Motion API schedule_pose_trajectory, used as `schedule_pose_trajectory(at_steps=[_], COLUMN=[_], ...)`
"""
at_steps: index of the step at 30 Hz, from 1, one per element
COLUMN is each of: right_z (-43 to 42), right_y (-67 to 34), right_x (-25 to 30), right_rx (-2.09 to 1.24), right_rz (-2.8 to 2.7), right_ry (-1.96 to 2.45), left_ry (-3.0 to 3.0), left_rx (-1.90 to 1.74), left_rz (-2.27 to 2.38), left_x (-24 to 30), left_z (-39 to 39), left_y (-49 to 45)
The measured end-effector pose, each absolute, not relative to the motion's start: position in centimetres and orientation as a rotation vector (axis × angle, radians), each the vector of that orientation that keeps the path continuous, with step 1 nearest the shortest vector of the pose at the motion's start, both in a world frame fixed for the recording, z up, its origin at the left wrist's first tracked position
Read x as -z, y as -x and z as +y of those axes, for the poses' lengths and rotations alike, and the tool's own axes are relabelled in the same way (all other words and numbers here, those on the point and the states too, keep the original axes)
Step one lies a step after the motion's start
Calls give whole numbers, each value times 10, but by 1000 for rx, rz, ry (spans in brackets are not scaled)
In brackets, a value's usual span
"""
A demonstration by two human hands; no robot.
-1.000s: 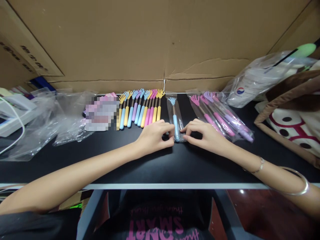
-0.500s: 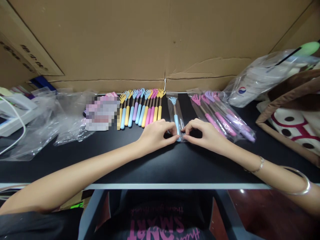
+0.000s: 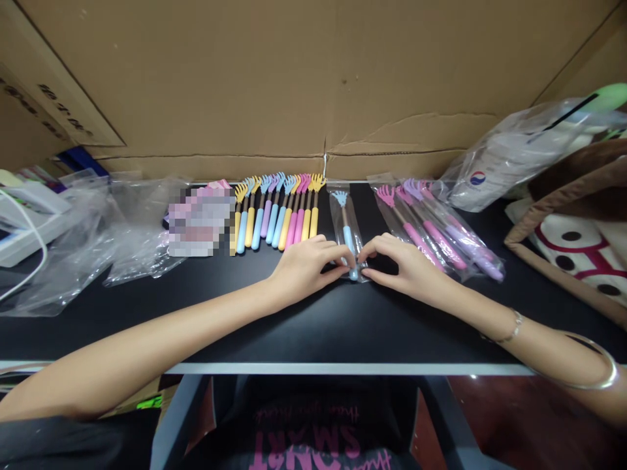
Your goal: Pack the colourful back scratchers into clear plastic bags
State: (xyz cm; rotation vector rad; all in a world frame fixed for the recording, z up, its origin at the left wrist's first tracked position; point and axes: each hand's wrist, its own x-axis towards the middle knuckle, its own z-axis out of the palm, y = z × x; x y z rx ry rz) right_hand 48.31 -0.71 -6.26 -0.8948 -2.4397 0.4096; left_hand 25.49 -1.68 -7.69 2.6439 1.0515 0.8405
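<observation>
Blue scratcher (image 3: 347, 236): here it lies, mid-table inside a clear wrapper (image 3: 337, 225), claw toward the cardboard wall (image 3: 245, 85), handle end down between the two hands.
Left hand (image 3: 313, 267): right in at the lower handle, thumb and forefinger bent toward each other with only a small gap; whether the tips pinch the plastic or just press on it, I cannot tell.
Right hand (image 3: 399, 264): facing it across the wrapper, thumb and forefinger curved into a near ring, tips at the wrapper's right edge (a grip on the film is too small to make out).
Loose row: just left of the wrapper, unwrapped scratchers (image 3: 279, 226) in yellow, blue, purple and pink, side by side, claws all pointing to the wall.
Wrapped group: over on the right, pink and purple scratchers (image 3: 437, 243) in clear plastic, slanting beside the right forearm.
Black tabletop (image 3: 294, 333): crumpled clear bags (image 3: 142, 245) at left, a bagged cup (image 3: 494, 173) at far right.
</observation>
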Motion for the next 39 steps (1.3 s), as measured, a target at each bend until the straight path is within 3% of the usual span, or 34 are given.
schedule_pose_trajectory(at_steps=[10,26,39], right_z=[-11,-8,-11], right_y=[-490,-499,-499], right_x=[61,53,46], right_rx=[-255,-111,-119], right_rz=[-2554,-2751,-2835], right_ry=[850,781,781], left_ry=[-3140,-3078,-3067], left_rx=[-861,-891,-638], left_rz=[1057,1103,932], left_x=[74,74,65], left_z=[-21,-22,-14], left_y=[-244,-239,-229])
